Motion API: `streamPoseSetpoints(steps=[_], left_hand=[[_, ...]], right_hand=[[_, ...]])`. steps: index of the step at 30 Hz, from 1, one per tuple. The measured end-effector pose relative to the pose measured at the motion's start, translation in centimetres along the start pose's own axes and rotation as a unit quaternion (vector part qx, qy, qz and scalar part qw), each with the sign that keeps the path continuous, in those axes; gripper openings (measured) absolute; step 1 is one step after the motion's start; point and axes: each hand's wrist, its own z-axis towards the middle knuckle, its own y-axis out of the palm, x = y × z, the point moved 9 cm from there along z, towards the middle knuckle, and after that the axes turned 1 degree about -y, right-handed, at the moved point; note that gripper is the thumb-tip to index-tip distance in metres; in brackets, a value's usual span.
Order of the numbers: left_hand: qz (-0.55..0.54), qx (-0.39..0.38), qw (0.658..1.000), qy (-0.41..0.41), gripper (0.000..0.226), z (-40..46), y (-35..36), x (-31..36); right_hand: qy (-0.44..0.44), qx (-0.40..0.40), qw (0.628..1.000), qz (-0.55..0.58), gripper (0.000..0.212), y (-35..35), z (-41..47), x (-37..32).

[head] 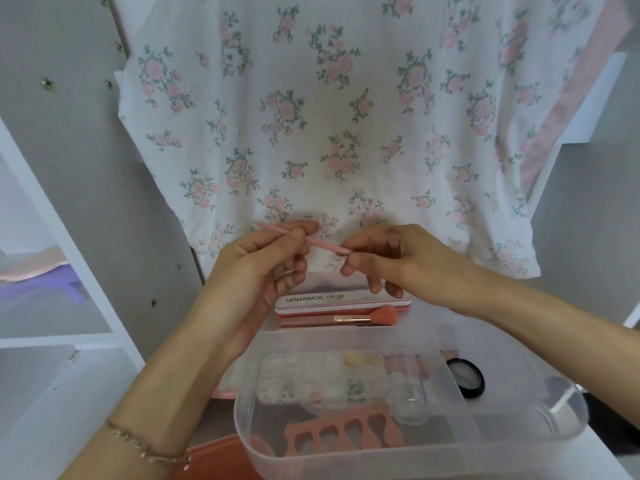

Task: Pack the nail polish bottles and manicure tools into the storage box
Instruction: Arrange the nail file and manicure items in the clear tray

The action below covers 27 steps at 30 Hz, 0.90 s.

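White floral cloth (329, 116) hangs over the far side of the scene, and grey cabinet panels with white shelves (52, 202) stand on the left. Below, on the white worktop (609, 455), a clear plastic storage box (408, 455) sits near the person. Inside it lie a clear compartment case (322, 375) with small nail decorations, a pink toe separator (343, 434) nearer to the person, and a small clear jar (408, 393) to the right of the case. A black round compact (465, 377) lies at the right, but I cannot tell if it is inside the box or just behind its wall. Beyond the far wall of the box rest a nail file block (343, 301) with printed letters and, just in front of it, a pink brush (367, 317); both seem to be still outside. The left hand (256, 268) is closed around a thin pink cuticle stick (298, 237), pinching it near the middle, above the file block. The right hand (388, 258) has its fingertips at the right end of the stick; whether it really grips the stick or only touches it, I cannot tell. In my judgement the step in hand is packing this stick. The next move asks to bring it down toward the person and lay it flat in a free part of the box, for example beside the toe separator. After that the file block and the brush wait. No nail polish bottles are clearly visible to me.
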Motion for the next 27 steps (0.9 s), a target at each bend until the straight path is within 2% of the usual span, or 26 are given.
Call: streamPoseSetpoints(steps=[5,8,11,12,14,17,20,22,25,27], left_hand=[[0.013,-0.003,1.0,0.011,0.022,-0.3,-0.1,-0.3],[0.004,0.013,1.0,0.027,0.021,-0.3,-0.6,0.0],[0.08,0.035,0.995,0.05,0.011,-0.5,-0.5,0.1],[0.14,0.042,0.987,0.065,0.016,-0.5,-0.4,0.2],[0.265,0.036,0.959,0.093,0.025,-0.6,0.1,0.3],[0.417,-0.006,0.903,0.101,0.018,-0.6,0.7,-0.3],[0.544,-0.073,0.832,0.079,0.009,-0.6,1.6,-2.4],[0.585,-0.092,0.803,0.069,0.013,-0.8,1.8,-3.5],[0.594,-0.109,0.794,0.06,0.016,-0.7,1.6,-4.0],[0.598,-0.118,0.79,0.06,0.016,-0.6,1.5,-4.0]], right_hand=[[0.018,0.031,0.99,0.138,0.011,-0.2,-0.2,0.0],[0.034,0.046,0.97,0.235,0.009,-0.9,-0.2,0.4],[0.034,0.051,0.948,0.311,0.006,-1.5,-0.2,0.3],[0.034,0.047,0.95,0.307,0.006,-1.7,-0.1,0.4],[0.04,0.038,0.972,0.228,0.013,-2.3,-0.2,0.8],[0.083,-0.003,0.995,0.05,0.02,-2.2,-0.8,2.2],[0.117,-0.032,0.992,-0.024,0.017,-1.7,-1.3,3.7],[0.129,-0.018,0.991,-0.022,0.018,-2.0,-1.4,4.6],[0.136,0.019,0.99,-0.023,0.017,-2.9,-1.6,5.8],[0.144,0.001,0.988,-0.05,0.015,-2.4,-1.8,6.3]])
